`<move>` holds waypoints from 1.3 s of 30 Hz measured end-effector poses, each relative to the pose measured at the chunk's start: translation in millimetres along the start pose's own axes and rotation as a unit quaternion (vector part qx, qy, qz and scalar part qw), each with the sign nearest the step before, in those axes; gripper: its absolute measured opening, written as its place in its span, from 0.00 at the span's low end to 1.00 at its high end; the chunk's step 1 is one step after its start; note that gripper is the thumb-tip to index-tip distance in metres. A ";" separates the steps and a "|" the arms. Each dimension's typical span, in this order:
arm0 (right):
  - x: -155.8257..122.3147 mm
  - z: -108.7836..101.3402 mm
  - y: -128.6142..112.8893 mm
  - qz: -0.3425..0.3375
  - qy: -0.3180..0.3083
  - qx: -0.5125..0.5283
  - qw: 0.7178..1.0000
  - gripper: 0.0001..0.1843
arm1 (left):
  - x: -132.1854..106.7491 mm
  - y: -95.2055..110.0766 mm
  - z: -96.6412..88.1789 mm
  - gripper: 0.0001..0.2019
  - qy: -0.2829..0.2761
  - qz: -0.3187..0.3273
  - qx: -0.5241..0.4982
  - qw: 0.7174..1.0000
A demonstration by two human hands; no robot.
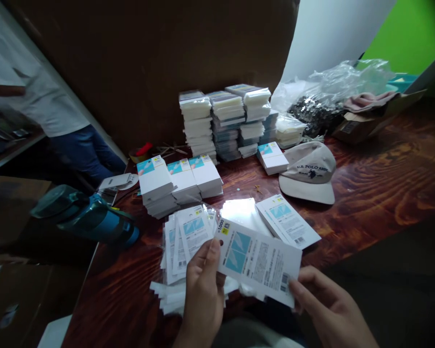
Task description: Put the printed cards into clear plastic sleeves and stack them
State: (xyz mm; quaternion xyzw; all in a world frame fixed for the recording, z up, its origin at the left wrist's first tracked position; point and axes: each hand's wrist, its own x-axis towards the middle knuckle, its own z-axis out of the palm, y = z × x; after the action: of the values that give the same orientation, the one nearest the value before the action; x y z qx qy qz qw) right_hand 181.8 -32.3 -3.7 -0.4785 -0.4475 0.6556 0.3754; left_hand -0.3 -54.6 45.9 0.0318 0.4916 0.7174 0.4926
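Note:
A white printed card with blue pictures, small text and a barcode is tilted above the table in front of me. My left hand pinches its left end, thumb on top. At the lower right corner, my right hand grips the card between thumb and fingers. Beyond my left hand lies a pile of similar cards in clear sleeves. A shiny stack of clear plastic sleeves is partly hidden behind the held card. To its right rests a stack of loose cards.
Several card stacks stand behind, before tall bundled stacks. A banded card stack sits beside a cap. A blue bottle is at the left edge, a cardboard box far right. Another person stands left.

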 end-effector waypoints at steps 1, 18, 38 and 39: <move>-1.3 1.8 1.0 0.001 0.007 -0.007 1.000 0.13 | -2.7 -1.9 1.2 0.14 -0.006 -0.001 0.012 1.000; 19.0 4.2 -11.0 -0.049 0.051 -0.229 0.971 0.22 | 9.7 20.9 -38.5 0.25 0.157 0.189 0.348 0.904; 75.9 -46.3 12.8 -0.114 0.328 -0.417 0.840 0.34 | 61.3 -29.1 2.5 0.30 -0.118 0.319 0.830 0.442; 74.3 -45.9 12.1 -0.121 0.341 -0.390 0.847 0.31 | 62.1 -33.7 4.6 0.28 -0.125 0.310 0.834 0.439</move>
State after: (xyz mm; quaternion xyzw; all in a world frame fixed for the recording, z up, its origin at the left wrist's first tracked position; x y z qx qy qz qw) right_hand 206.0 42.7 -43.3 -0.7206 -0.5646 0.1722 0.3636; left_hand -6.9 -4.6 -3.8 0.6671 0.7425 0.0536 0.0286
